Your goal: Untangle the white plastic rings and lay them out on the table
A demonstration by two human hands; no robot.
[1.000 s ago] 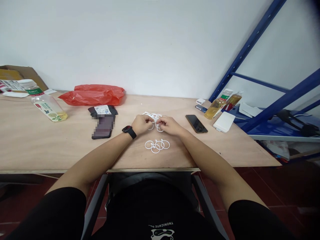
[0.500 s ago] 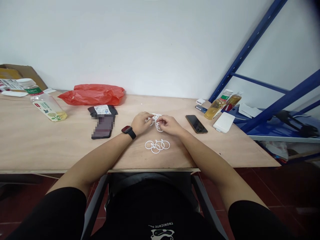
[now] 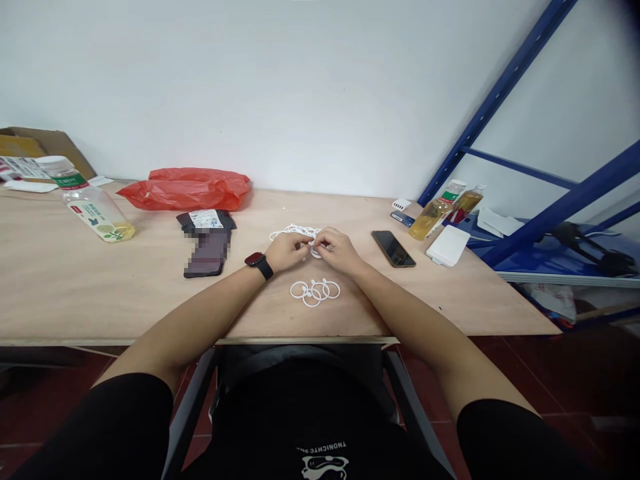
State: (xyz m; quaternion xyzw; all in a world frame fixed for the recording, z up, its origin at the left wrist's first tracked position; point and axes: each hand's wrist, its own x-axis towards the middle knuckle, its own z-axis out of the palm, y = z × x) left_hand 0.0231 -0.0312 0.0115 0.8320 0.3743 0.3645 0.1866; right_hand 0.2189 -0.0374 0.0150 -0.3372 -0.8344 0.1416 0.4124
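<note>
My left hand (image 3: 284, 250) and my right hand (image 3: 338, 248) meet over the wooden table (image 3: 150, 300), fingers pinched together on a white plastic ring (image 3: 315, 251). A loose heap of white rings (image 3: 291, 231) lies just behind my hands, partly hidden by them. A linked row of white rings (image 3: 315, 291) lies flat on the table just in front of my hands, nearer to me. A black watch with a red face sits on my left wrist.
A black phone (image 3: 393, 248) lies right of my hands, a white power bank (image 3: 447, 245) and two bottles (image 3: 434, 215) beyond it. Dark pouches (image 3: 206, 244), a red bag (image 3: 186, 189), a lying bottle (image 3: 90, 208) and a cardboard box (image 3: 37, 143) sit left. Blue shelving (image 3: 545, 207) stands right.
My hands have drawn closer together on the ring. The heap behind them has shifted and spread a little to the left. The linked row has not moved.
</note>
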